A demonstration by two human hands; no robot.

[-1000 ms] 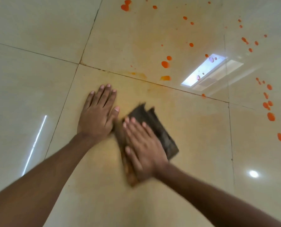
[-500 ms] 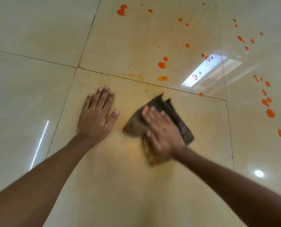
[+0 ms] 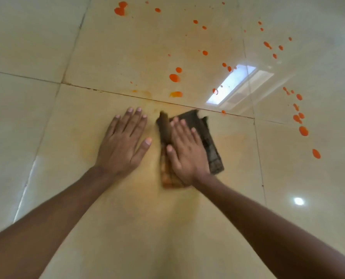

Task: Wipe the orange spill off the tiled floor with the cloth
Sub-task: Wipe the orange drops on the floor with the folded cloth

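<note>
My right hand (image 3: 187, 152) lies flat on the cloth (image 3: 212, 152). The fingers are straight and press it onto the floor (image 3: 127, 228) without gripping it. The cloth is dark and folded, a little blurred, and its near edge below my palm is stained orange. My left hand (image 3: 125, 146) rests flat on the tile just left of the cloth, not touching it, with the fingers spread and holding nothing.

The tile around the cloth carries a faint orange haze. A grout line (image 3: 107, 91) runs just beyond the far edge of the cloth. Past that line, the orange spill (image 3: 174, 77) lies as scattered drops, the closest a smeared patch and a small drop near the far right corner of the cloth. More drops trail well to the right of the cloth. A bright window reflection (image 3: 232, 83) shines beyond the cloth, to its right.
</note>
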